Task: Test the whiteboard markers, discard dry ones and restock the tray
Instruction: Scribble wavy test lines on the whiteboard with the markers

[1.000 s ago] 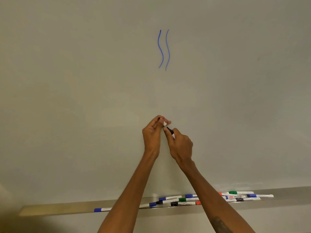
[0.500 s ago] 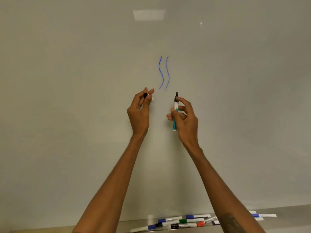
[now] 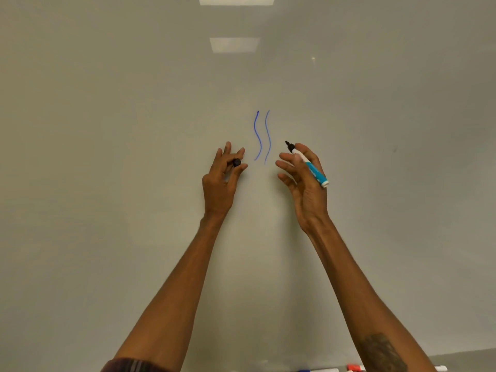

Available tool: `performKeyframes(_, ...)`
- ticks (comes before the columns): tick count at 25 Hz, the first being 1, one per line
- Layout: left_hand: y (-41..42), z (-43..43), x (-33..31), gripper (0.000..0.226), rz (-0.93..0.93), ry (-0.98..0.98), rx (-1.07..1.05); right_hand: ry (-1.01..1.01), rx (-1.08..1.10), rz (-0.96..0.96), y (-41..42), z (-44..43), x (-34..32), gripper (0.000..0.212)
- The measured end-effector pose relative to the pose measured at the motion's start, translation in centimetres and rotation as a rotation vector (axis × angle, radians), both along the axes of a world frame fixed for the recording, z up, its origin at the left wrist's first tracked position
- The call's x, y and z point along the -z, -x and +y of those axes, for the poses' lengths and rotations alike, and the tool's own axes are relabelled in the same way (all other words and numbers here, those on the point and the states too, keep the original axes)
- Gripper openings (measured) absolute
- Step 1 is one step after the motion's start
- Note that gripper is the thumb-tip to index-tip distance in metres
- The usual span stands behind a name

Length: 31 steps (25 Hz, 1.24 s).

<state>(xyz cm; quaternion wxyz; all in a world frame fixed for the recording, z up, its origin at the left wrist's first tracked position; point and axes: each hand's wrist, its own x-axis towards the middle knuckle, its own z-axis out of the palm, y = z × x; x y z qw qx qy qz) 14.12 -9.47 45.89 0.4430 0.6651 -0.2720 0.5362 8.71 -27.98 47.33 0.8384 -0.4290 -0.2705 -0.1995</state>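
The whiteboard (image 3: pixel 134 157) fills the view, with two wavy blue lines (image 3: pixel 261 136) drawn at its middle. My right hand (image 3: pixel 306 181) holds an uncapped marker (image 3: pixel 308 165) with a white and teal barrel; its black tip points up-left, just right of the blue lines and close to the board. My left hand (image 3: pixel 220 178) pinches the black cap (image 3: pixel 236 162) between thumb and fingers, just left of the lines. Both arms reach up from the bottom of the view.
At the bottom edge a strip of the marker tray (image 3: pixel 469 358) shows, with a blue-capped marker (image 3: pixel 319 369) and a red-capped one (image 3: pixel 355 367) lying in it. Ceiling lights reflect at the top of the board.
Both hands separated after pulling the cap off and rose toward the blue lines. The view tilted up, so most of the tray dropped out of sight. The marker now slants up-left.
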Motion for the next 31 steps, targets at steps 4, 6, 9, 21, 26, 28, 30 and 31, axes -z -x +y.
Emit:
performKeyframes(4, -1.5, 0.1, 0.6, 0.032, -0.049, -0.042, -0.187, -0.032, 0.118, 0.038, -1.0, 0.4, -1.0, 0.04)
performKeyframes(6, -1.9, 0.0, 1.0, 0.032, -0.096, -0.057, -0.279, 0.033, 0.244, 0.001, -1.5, 0.6, -1.5, 0.032)
performKeyframes(9, -2.0, -0.1, 0.9, 0.034, -0.18, -0.077, -0.345, 0.095, 0.382, -0.063, -1.9, 1.0, -2.3, 0.022)
performKeyframes(21, -2.7, 0.2, 0.8, 0.034, -0.35, -0.274, -0.567, 0.277, 0.82, -0.297, -3.5, 1.7, -4.5, 0.027)
performKeyframes(26, -2.5, 0.2, 0.7, 0.032, -0.33, -0.248, -0.533, 0.453, 1.02, -0.426, -4.1, 1.3, -3.0, 0.03)
performKeyframes(28, -2.5, 0.2, 0.8, 0.031, -0.33, -0.23, -0.523, 0.43, 1.09, -0.394, -3.9, 1.2, -0.3, 0.028)
performKeyframes(30, -2.6, 0.1, 0.8, 0.03, -0.333, -0.224, -0.526, 0.452, 1.124, -0.388, -3.4, 1.6, 2.8, 0.028)
performKeyframes(31, -2.6, 0.1, 0.8, 0.03, -0.331, -0.222, -0.525, 0.477, 1.116, -0.388, -3.2, 1.8, 4.0, 0.028)
